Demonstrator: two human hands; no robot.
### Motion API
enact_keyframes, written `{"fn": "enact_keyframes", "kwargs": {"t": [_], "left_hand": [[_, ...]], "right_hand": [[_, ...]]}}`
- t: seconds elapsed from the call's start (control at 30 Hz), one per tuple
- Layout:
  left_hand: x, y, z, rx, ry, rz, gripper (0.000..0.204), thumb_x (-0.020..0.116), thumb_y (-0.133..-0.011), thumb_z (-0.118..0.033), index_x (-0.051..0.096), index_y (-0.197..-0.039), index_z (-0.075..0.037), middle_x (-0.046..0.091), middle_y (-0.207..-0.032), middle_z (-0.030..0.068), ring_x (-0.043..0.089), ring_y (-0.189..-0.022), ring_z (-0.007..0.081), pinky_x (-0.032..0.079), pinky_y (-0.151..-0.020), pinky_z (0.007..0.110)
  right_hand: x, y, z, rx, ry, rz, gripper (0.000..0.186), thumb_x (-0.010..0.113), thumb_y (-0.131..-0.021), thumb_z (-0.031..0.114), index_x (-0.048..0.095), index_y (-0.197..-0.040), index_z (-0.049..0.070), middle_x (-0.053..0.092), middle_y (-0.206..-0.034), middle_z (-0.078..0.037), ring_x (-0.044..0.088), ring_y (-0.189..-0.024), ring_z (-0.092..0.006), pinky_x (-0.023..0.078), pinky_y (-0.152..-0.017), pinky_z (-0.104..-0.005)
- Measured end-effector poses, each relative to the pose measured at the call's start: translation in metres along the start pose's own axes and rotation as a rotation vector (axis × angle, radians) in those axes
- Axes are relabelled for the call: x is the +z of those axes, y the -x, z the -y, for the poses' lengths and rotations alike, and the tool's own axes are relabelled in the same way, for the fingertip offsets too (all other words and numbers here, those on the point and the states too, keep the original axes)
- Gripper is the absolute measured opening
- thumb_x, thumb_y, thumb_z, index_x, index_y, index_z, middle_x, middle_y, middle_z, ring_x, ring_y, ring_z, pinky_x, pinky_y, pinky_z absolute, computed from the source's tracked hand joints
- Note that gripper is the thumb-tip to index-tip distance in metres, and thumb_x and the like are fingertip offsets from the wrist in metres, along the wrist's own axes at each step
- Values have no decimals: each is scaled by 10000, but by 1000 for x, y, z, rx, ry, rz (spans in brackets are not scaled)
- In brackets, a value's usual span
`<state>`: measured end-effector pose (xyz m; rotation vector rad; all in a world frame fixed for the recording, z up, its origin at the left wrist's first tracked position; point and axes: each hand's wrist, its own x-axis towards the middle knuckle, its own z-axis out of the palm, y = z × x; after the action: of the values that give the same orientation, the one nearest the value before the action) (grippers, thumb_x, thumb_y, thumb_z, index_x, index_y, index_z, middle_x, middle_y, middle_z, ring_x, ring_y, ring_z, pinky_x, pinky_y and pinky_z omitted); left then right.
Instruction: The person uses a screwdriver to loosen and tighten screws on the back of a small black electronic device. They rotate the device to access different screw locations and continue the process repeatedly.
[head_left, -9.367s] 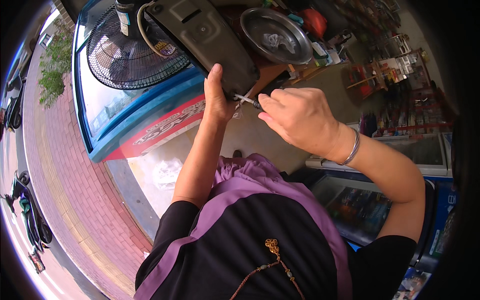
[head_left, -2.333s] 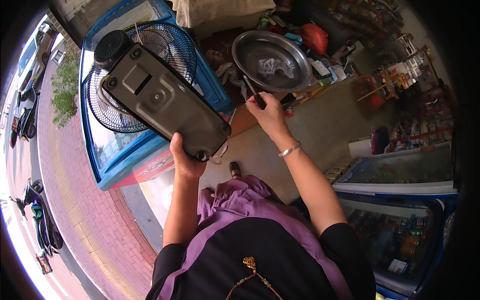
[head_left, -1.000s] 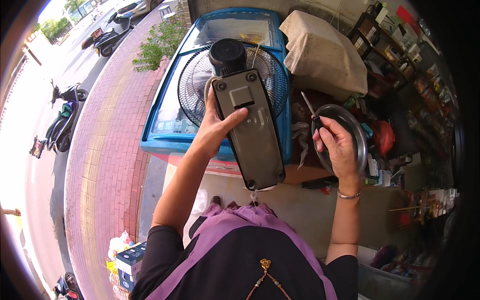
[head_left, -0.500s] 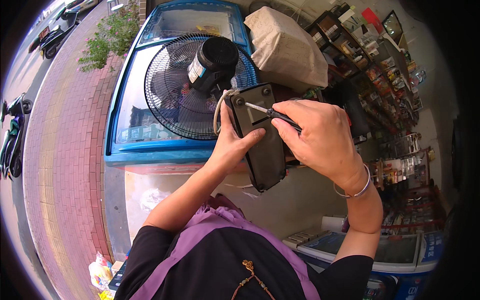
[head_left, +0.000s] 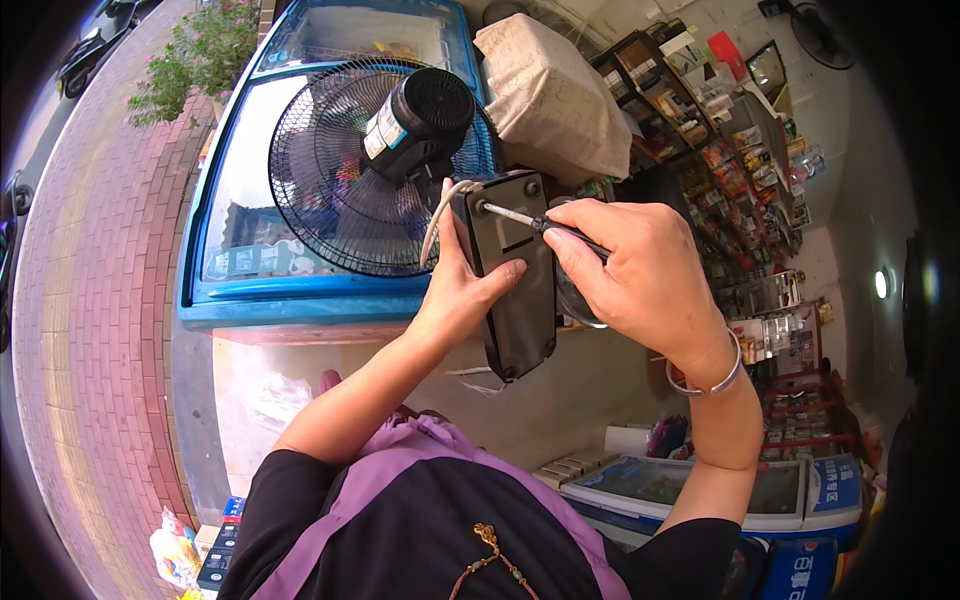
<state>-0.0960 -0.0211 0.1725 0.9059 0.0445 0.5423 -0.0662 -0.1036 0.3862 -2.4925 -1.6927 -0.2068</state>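
Note:
My left hand [head_left: 462, 292] is closed round the dark rectangular fan base [head_left: 520, 322], thumb across its underside, a pale cord [head_left: 436, 222] by its fingertips. In my right hand [head_left: 648, 275] is a screwdriver [head_left: 513, 214] with a black handle; its metal tip meets the round corner foot [head_left: 478, 206] at the base's upper left. Behind them the black fan [head_left: 325, 175], with its wire cage and motor housing, lies on a blue glass-topped freezer [head_left: 215, 307]. Part of a steel basin [head_left: 571, 298] shows behind the base.
A cloth-covered object [head_left: 545, 85] stands beside the freezer. Shelves of small goods [head_left: 740, 150] line the right side, above another chest freezer [head_left: 690, 485]. On the left are brick paving [head_left: 110, 350], a flowering plant [head_left: 185, 70] and parked scooters [head_left: 85, 60]. Boxes [head_left: 215, 560] sit at lower left.
My right hand has brought the screwdriver from beside the basin onto the base's upper corner foot. My left hand has turned the base more upright, and the view has shifted.

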Motion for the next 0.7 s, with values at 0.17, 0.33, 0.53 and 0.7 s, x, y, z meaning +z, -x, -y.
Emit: {"fn": "enact_keyframes", "kwargs": {"t": [0.17, 0.33, 0.53, 0.7], "left_hand": [[3, 1, -5, -17, 13, -11, 1023, 751, -841, -45, 25, -1558, -120, 412, -1408, 124, 499, -1260, 230, 488, -1013, 363], [4, 2, -7, -31, 27, -16, 1032, 755, -839, -50, 12, -1554, -88, 409, -1407, 136, 495, -1262, 239, 491, -1009, 364], [3, 3, -7, -14, -2, -19, 1054, 758, -834, -46, -6, -1559, -78, 403, -1415, 142, 481, -1275, 242, 476, -1022, 359], [3, 1, -8, 19, -34, -20, 1058, 760, -829, -43, 3, -1565, -86, 399, -1425, 140, 472, -1284, 239, 457, -1040, 356]], "right_hand": [[4, -3, -1, 48, -8, 38, 183, 642, -911, 192, 643, -809, 40, 619, -652, -175, 624, -625, -385, 489, -560, -449], [4, -7, -3, 101, -89, 60, 243, 618, -927, 182, 614, -760, 7, 580, -635, -208, 604, -611, -398, 470, -543, -437], [1, -10, -8, 204, -217, 109, 294, 604, -938, 158, 555, -725, -37, 513, -622, -231, 463, -511, -369, 399, -498, -397], [4, -8, -8, 185, -242, 66, 282, 602, -942, 153, 558, -741, -39, 508, -621, -227, 436, -501, -355, 392, -494, -390]]}}
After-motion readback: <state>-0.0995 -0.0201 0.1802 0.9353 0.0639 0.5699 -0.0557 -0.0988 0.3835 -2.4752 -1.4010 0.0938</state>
